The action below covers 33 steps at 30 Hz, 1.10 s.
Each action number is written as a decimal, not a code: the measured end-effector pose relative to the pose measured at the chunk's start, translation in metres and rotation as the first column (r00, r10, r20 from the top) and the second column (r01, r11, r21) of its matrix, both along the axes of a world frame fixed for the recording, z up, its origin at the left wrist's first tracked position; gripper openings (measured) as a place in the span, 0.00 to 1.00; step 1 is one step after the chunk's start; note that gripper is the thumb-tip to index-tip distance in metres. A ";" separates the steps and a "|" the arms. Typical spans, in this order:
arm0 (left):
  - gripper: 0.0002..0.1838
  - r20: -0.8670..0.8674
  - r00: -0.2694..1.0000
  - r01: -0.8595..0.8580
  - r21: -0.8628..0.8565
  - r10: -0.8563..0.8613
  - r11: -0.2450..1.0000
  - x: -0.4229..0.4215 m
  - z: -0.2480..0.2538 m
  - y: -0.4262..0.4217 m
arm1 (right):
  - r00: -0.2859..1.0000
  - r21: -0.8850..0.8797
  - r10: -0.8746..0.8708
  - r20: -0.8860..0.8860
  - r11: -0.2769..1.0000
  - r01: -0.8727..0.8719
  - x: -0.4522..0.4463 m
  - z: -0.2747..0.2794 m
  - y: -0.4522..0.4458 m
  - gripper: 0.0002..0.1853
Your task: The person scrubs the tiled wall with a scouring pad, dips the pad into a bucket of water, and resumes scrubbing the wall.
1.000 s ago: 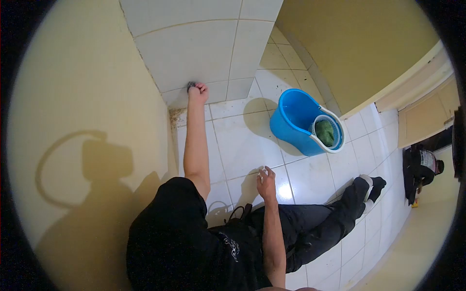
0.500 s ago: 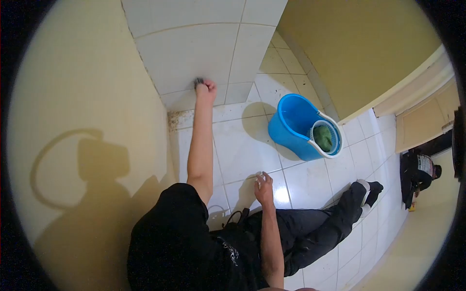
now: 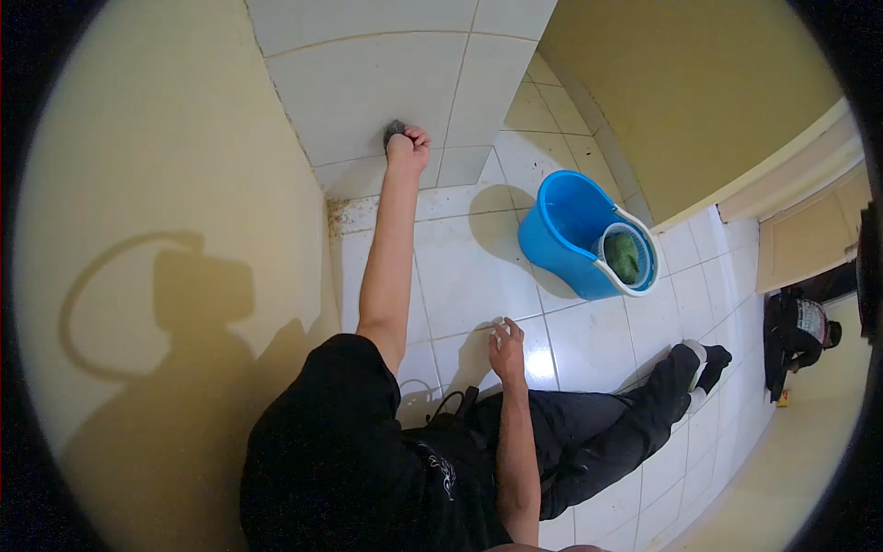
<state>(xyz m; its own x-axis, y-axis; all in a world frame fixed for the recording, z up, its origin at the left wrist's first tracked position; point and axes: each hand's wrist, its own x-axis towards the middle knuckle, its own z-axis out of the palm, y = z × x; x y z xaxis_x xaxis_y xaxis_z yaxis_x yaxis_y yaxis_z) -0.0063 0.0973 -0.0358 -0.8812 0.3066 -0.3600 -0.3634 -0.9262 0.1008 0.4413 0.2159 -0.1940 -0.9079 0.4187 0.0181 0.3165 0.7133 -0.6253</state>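
My left hand [image 3: 407, 150] is at the end of an outstretched arm, closed on a dark grey steel wool pad [image 3: 395, 130] pressed against the white wall tile [image 3: 377, 87]. Part of the pad is hidden by my fingers. Lower down, my right hand [image 3: 506, 351] hangs over the white floor tiles [image 3: 474, 276], its fingers loosely bent and apart, with nothing visible in them.
A blue mop bucket [image 3: 560, 235] stands on the floor to the right, a green cloth or pad [image 3: 622, 257] in its strainer basket. Brown grime [image 3: 348, 216] marks the wall's foot. Another person [image 3: 798, 333] crouches far right, by a door [image 3: 809, 230].
My left hand has shifted slightly up and right on the tile with the steel wool, and more of the pad shows. The whole view has shifted a little. My right hand stays much the same.
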 end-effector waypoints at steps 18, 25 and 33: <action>0.10 -0.225 0.966 -0.141 -0.066 0.123 0.988 -0.002 0.042 -0.031 | 0.999 0.002 0.043 0.023 0.999 -0.043 0.006 0.001 -0.006 0.18; 0.11 -0.026 0.999 0.042 -0.089 -0.044 0.995 -0.003 -0.019 -0.012 | 0.999 0.026 0.048 0.007 0.998 -0.049 0.007 0.002 -0.008 0.18; 0.10 -0.082 0.996 -0.041 -0.051 0.037 0.998 -0.009 0.002 -0.004 | 0.998 0.007 0.051 0.038 0.999 -0.051 0.002 0.004 -0.008 0.19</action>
